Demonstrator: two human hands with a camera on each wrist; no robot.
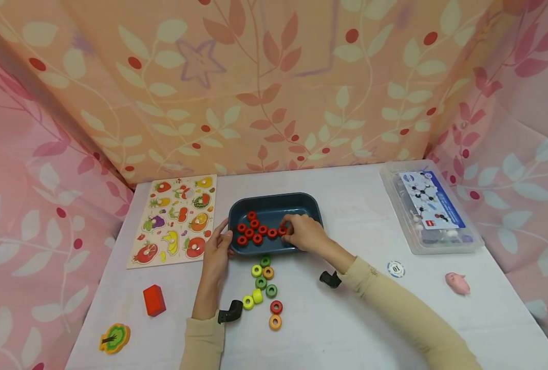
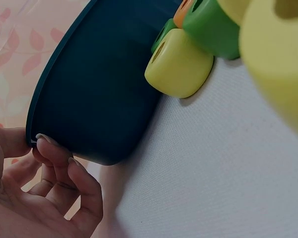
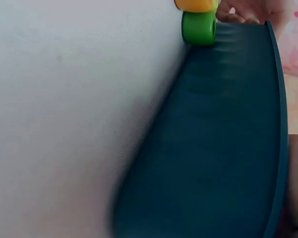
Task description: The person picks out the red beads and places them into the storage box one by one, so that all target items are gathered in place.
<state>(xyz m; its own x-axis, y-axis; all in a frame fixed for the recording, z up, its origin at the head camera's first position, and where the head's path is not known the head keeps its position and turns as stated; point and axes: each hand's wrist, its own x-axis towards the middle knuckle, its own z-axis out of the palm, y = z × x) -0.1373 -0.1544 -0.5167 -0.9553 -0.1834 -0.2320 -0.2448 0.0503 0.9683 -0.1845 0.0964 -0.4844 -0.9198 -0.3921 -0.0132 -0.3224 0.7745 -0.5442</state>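
Note:
A dark blue tray (image 1: 274,201) holds several red ring beads (image 1: 254,224), gathered mostly in its left half. At the tray's left end my left hand (image 1: 216,250) pinches the rim between thumb and fingers; the left wrist view shows this hand (image 2: 49,183) at the tray's edge (image 2: 89,99). My right hand (image 1: 307,232) reaches over the near rim and pinches a red bead (image 1: 282,231) at the right of the group. In the right wrist view the tray wall (image 3: 213,124) hides most of that hand. Yellow (image 1: 248,302), green (image 1: 271,291) and orange beads (image 1: 275,322) lie before the tray.
A fruit puzzle board (image 1: 174,221) lies left of the tray. A red block (image 1: 154,300) and a tree-shaped piece (image 1: 115,338) sit at front left. To the right are a clear plastic case (image 1: 433,205), a round chip (image 1: 396,269) and a pink pig (image 1: 457,283).

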